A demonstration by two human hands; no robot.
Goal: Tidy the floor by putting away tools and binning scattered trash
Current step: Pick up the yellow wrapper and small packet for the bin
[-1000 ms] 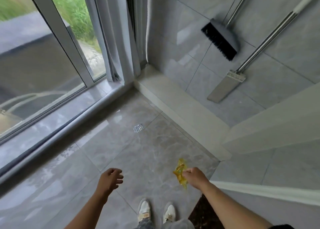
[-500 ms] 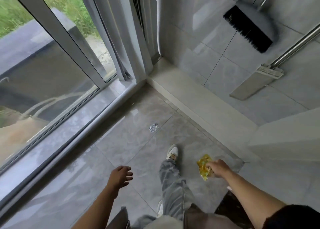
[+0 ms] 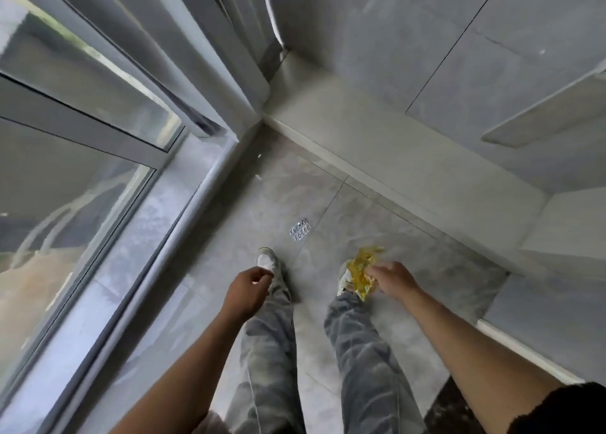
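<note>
The crumpled plastic wrapper [image 3: 360,271] is translucent yellow; the small foil strip [image 3: 299,230] is silver with pale markings. Glossy floor tiles [image 3: 377,230] are marbled grey, denim trousers [image 3: 269,351] mottled blue-grey, shoes [image 3: 266,259] white.

Bare floor tile [image 3: 278,191] around the silver blister pack [image 3: 300,231], open from above, window track [image 3: 193,217] bounding the left, pale raised ledge [image 3: 377,145] bounding the far side, person's two shoes [image 3: 266,260] just short of the pack.

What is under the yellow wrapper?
A white shoe on the floor shows below the wrapper, which the right hand grips. Most of the shoe is hidden.
</note>
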